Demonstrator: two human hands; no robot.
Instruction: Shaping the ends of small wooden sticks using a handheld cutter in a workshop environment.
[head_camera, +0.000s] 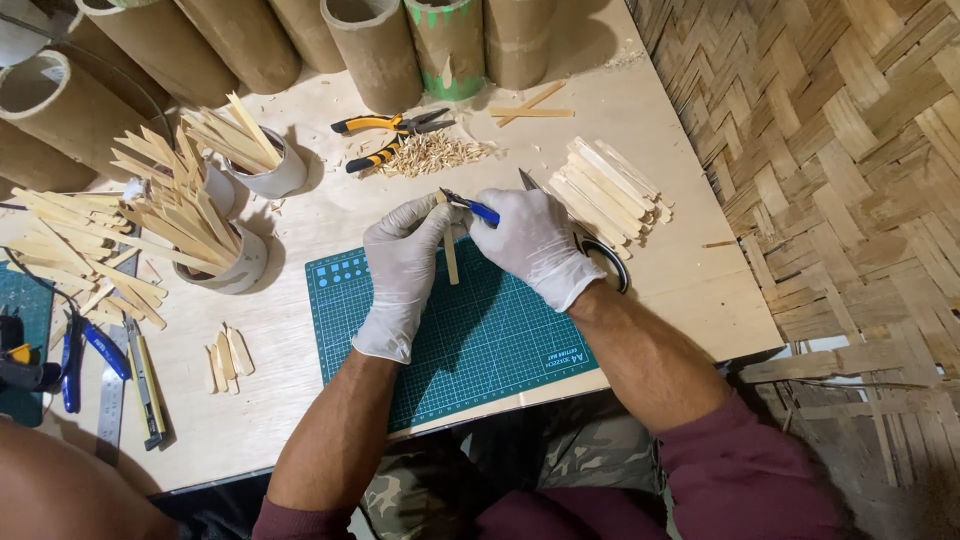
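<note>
one flat bamboo stick (451, 255) in work, upright over the green cutting mat (470, 340), its top end pinched in the fingers of my left hand (400, 270); my right hand (535, 245) is closed around blue-handled nippers (470, 207), the small tips set at the stick's upper end. both hands wear thin white gloves. trimming looks well under way, by my reading: a heap of pale shavings and offcuts (432, 153) lies beyond the mat, a neat stack of squared slats (605, 190) sits just beside my right hand, and four or so short pointed pieces (226, 358) rest left of the mat. much stock seems left: cups crammed with long splints (195, 215) and a loose spread of more (75, 250) at far left. orange-and-black pliers (385, 135) lie beside the shavings; a steel ruler (112, 385) and other hand tools sit at the left edge. smooth plywood tabletop (640, 110), round cardboard-brown tubes (375, 50) along the back, woven bamboo matting (850, 150) to the right.
</note>
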